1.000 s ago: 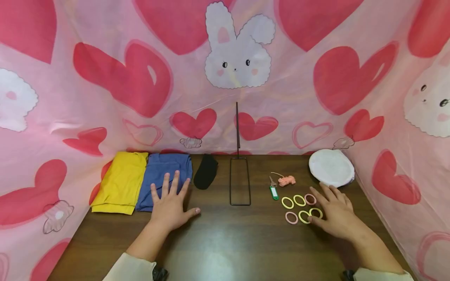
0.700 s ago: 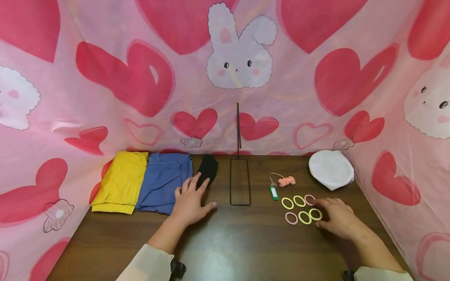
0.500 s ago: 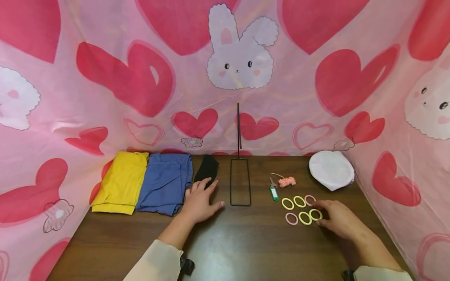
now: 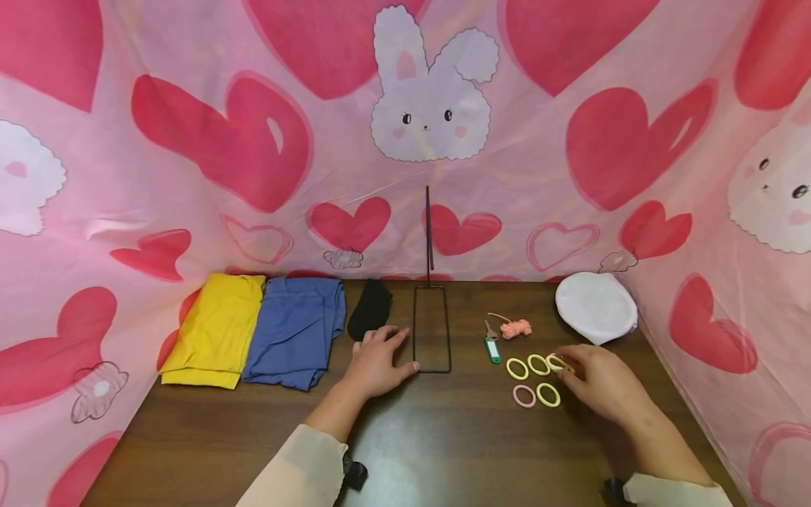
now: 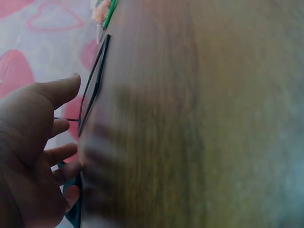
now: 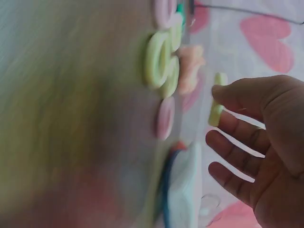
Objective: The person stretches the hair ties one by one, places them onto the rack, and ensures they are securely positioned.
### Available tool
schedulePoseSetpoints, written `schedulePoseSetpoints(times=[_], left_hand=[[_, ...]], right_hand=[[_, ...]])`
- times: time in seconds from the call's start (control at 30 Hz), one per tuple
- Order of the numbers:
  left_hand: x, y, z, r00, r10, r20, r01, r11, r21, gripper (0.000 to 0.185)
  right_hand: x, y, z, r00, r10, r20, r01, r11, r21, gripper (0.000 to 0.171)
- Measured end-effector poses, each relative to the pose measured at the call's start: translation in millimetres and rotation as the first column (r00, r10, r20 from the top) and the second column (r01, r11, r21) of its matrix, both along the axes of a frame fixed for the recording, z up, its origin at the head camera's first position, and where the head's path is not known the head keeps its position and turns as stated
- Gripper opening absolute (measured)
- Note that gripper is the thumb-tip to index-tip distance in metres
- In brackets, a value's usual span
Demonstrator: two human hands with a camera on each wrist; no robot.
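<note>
The right hand (image 4: 602,384) pinched a yellow ring (image 4: 560,363) right of the wire stand (image 4: 432,331); it needed a light, level lift; the left hand (image 4: 378,366) lay with relaxed fingers beside the stand's base.

No readable text, labels or numbers appear anywhere.

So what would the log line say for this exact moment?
left hand: flat on table, beside wire stand | right hand: pinches yellow ring, lifted | four rings left on table
</note>
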State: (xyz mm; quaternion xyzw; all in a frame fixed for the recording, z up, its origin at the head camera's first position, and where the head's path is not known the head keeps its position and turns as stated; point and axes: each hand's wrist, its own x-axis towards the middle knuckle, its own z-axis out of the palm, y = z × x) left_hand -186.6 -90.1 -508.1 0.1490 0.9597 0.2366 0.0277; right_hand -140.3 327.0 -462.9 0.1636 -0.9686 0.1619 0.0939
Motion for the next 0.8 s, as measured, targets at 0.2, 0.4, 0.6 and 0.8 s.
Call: schedulePoseSetpoints(times=[0.2, 0.4, 0.6, 0.8], left_hand=[[-5.7, 2, -4.1, 1.000, -0.003, 0.005, 0.003, 0.999, -0.032, 0.072], [-9.6, 3, -7.1, 1.000, -0.008, 0.014, 0.009, 0.997, -0.078, 0.069], [-10.5, 4, -7.9, 1.000, -0.020, 0.016, 0.022, 0.995, -0.097, 0.065], [-9.2, 6, -4.9, 1.000, -0.024, 0.020, 0.026, 0.995, -0.097, 0.065]], right_hand=[[-4.3, -32, 17.8, 0.985, 0.064, -0.158, -0.074, 0.996, -0.058, 0.025], [-11.6, -63, 35.0, 0.955, 0.129, -0.266, -0.160, 0.982, -0.099, 0.032], [-18.7, -93, 54.5, 0.923, 0.174, -0.343, -0.233, 0.962, -0.141, 0.029], [-24.4, -118, 78.1, 0.908, 0.212, -0.360, -0.284, 0.945, -0.161, 0.030]])
